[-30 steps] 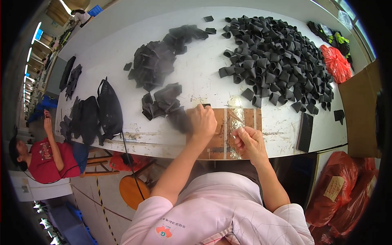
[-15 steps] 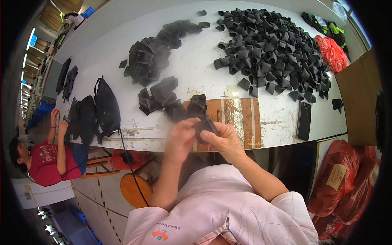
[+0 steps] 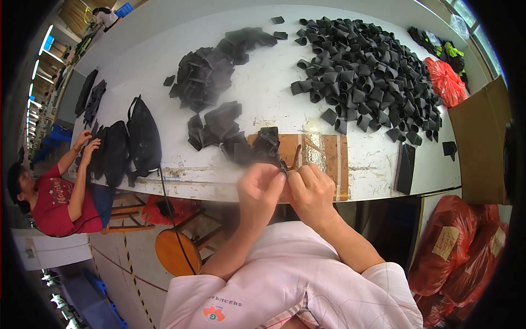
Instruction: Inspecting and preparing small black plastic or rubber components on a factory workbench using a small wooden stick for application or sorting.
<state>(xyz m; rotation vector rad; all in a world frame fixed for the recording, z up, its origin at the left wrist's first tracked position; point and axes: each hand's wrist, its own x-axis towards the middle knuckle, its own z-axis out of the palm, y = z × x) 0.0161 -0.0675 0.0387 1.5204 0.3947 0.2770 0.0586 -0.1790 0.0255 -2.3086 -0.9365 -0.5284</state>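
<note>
My left hand (image 3: 259, 188) and my right hand (image 3: 313, 192) meet over the table's front edge, both with bent fingers pinched together. Between their fingertips is a small black fabric piece (image 3: 283, 165), seen nearly edge-on and mostly hidden by the fingers. Just behind them lies a brown board (image 3: 334, 164) with clear tape across it. Black flat pieces (image 3: 267, 143) rest on its left end, and more loose black pieces (image 3: 220, 123) lie left of that. A thin brown stick-like tool (image 3: 297, 156) shows on the board beside my right hand.
A big heap of black folded loops (image 3: 367, 77) covers the table's far right. Flat black pieces (image 3: 203, 79) are piled at far middle. A black block (image 3: 405, 167), red bag (image 3: 445, 82) and cardboard box (image 3: 482, 140) stand right. Left, a co-worker (image 3: 63, 200) handles black pouches (image 3: 115, 153).
The black piece has turned from its broad side to nearly edge-on. My left hand has moved right and my right fingers have curled in. The co-worker's hands have lowered onto the black items.
</note>
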